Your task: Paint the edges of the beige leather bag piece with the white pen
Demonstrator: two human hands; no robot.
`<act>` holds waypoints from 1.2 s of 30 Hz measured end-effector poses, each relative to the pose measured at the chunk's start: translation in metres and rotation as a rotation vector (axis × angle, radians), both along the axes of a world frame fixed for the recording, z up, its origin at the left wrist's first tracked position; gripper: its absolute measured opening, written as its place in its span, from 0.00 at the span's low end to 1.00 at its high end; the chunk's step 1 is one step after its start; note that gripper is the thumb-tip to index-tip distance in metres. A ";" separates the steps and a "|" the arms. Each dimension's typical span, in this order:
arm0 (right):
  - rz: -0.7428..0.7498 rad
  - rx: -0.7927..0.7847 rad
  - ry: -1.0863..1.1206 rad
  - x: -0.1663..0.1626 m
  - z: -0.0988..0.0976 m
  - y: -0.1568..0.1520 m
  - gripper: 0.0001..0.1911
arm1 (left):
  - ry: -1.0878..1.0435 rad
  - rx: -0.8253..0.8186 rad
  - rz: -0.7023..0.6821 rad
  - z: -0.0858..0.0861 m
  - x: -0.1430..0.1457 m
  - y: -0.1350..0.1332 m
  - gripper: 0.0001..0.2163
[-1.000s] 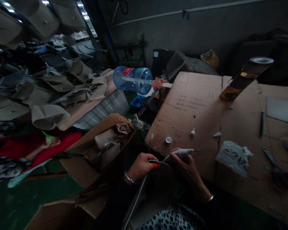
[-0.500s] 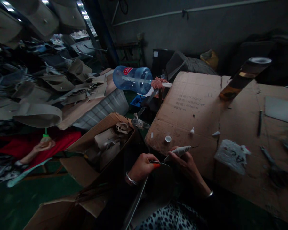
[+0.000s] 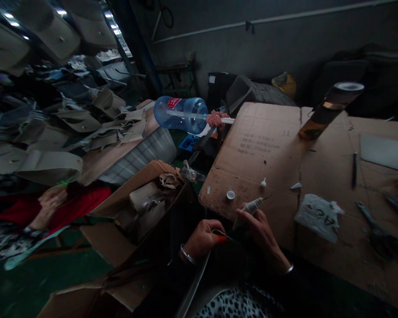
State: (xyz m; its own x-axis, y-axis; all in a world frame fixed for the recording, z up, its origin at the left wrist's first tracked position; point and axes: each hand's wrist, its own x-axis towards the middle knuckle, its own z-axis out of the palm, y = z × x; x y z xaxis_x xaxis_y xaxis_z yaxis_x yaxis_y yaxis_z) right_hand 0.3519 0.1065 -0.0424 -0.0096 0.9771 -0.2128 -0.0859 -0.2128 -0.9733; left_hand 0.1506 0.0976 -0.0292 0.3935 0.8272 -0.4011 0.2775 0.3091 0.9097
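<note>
My left hand (image 3: 204, 238) is closed, pinching a pale-edged strip (image 3: 199, 278) that curves down over my lap. A small orange-red part (image 3: 221, 239) shows at its fingertips; what it belongs to is too dark to make out. To the right, my right hand (image 3: 260, 232) is wrapped round a white tapered tube (image 3: 252, 206). A thin dark tip points from the tube away to the upper right, and its lower end is partly hidden by my fingers. The tube is a short gap from the strip. Beyond my hands a small white cup (image 3: 230, 194) stands on the cardboard-covered table (image 3: 252, 168).
On the table are a white nozzle cap (image 3: 263, 182), a plastic bag (image 3: 318, 216), scissors (image 3: 381, 234) and a dark cylinder (image 3: 330, 110). An open carton (image 3: 119, 240) with scraps stands left. A large blue bottle (image 3: 181, 115) lies behind. At far left is a co-worker's hand (image 3: 53, 198).
My right hand has drawn the tube's lower end slightly away from the strip. My left hand has shifted a little right and down. The co-worker's hand has moved left.
</note>
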 end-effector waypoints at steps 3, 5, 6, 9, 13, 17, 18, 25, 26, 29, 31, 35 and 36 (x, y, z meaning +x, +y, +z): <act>-0.176 0.100 -0.047 0.007 -0.001 0.002 0.17 | -0.014 -0.045 0.122 -0.002 -0.009 0.004 0.04; -0.233 0.211 -0.172 0.012 -0.003 0.006 0.17 | -0.028 -0.073 0.221 -0.004 -0.017 0.008 0.07; -0.244 0.254 -0.234 0.013 -0.004 0.008 0.16 | -0.035 -0.088 0.261 -0.005 -0.021 0.010 0.08; -0.255 0.318 -0.350 0.016 -0.011 0.013 0.15 | -0.057 -0.128 0.337 -0.006 -0.031 0.018 0.12; -0.247 0.398 -0.426 0.014 -0.021 0.015 0.13 | -0.104 -0.171 0.378 -0.004 -0.035 0.026 0.14; -0.242 0.434 -0.473 0.012 -0.022 0.016 0.11 | -0.115 -0.180 0.368 -0.001 -0.033 0.027 0.14; -0.233 0.436 -0.476 0.011 -0.021 0.016 0.10 | -0.107 -0.179 0.360 -0.001 -0.032 0.028 0.14; -0.244 0.446 -0.456 0.010 -0.019 0.016 0.10 | -0.122 -0.209 0.366 -0.002 -0.033 0.029 0.14; -0.249 0.445 -0.453 0.010 -0.018 0.016 0.10 | -0.129 -0.218 0.362 -0.002 -0.033 0.029 0.14; -0.293 0.391 -0.409 0.011 -0.012 0.015 0.11 | -0.125 -0.231 0.345 -0.002 -0.033 0.029 0.14; -0.288 0.300 -0.300 0.009 -0.005 0.013 0.13 | -0.113 -0.227 0.332 -0.002 -0.033 0.030 0.14; -0.096 0.113 -0.034 0.000 0.008 0.006 0.15 | -0.085 -0.212 0.306 -0.003 -0.035 0.031 0.13; -0.047 0.090 0.003 -0.003 0.010 0.005 0.15 | -0.076 -0.205 0.295 -0.003 -0.035 0.031 0.13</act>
